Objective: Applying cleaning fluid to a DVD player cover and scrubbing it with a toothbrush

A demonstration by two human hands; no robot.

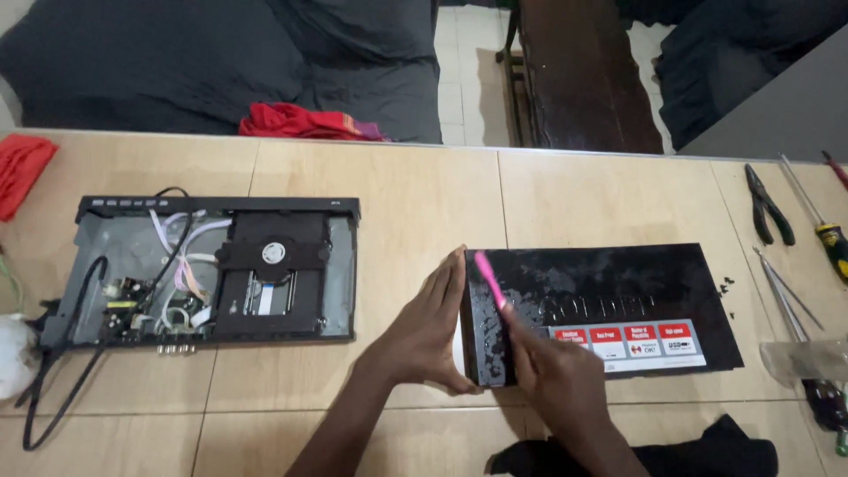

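Black cover panel (618,305) lies flat on the surface (424,203) right in front of you, dusty, with a sticker strip along its near edge. Your left hand (428,331) presses flat against its left end, fingers extended, grasping nothing, just bracing. Your right hand (552,371) has its grip clenched on a pink brush (490,281), bristle end on the panel's left part. Judging from this, a hard stroke could slide the panel off your bracing hand, or flick dust toward the opened disc player chassis (212,269) to your left. Farther right lie pliers (767,205) and screwdrivers (821,225); a sweeping elbow could knock them. Beyond, a red cloth (305,121) lies past the surface's far edge.
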